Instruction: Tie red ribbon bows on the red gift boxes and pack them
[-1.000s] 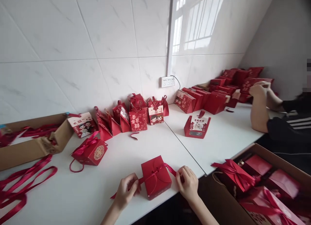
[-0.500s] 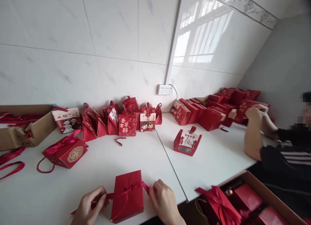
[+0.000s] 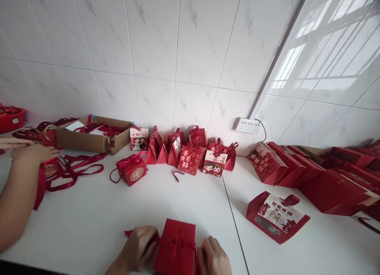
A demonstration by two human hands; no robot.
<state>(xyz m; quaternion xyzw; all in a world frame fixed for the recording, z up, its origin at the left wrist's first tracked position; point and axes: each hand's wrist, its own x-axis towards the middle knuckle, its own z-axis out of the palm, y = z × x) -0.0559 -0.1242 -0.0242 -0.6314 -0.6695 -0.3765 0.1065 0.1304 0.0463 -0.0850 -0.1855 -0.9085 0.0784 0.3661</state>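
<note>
A flat red gift box (image 3: 177, 247) lies at the near edge of the white table (image 3: 97, 211), with a dark red ribbon (image 3: 177, 242) tied across its lid. My left hand (image 3: 139, 247) is at the box's left side, fingers closed on the ribbon's left end. Against the box's right side rests my right hand (image 3: 214, 258), fingers curled on the ribbon's right end. The bottom of the box is cut off by the picture's edge.
Small red gift boxes (image 3: 190, 152) stand in a row by the tiled wall. One red box with a bow (image 3: 132, 170) stands alone. A cardboard carton (image 3: 92, 136) with ribbons is at the left. Another person's arm (image 3: 18, 188) reaches in there. Flat red boxes (image 3: 320, 176) pile at the right.
The view has swung left and up: the person at the right and the floor carton are gone, another person's arm appears at the left. My hands have stayed on the ribbon ends, closer to the box.
</note>
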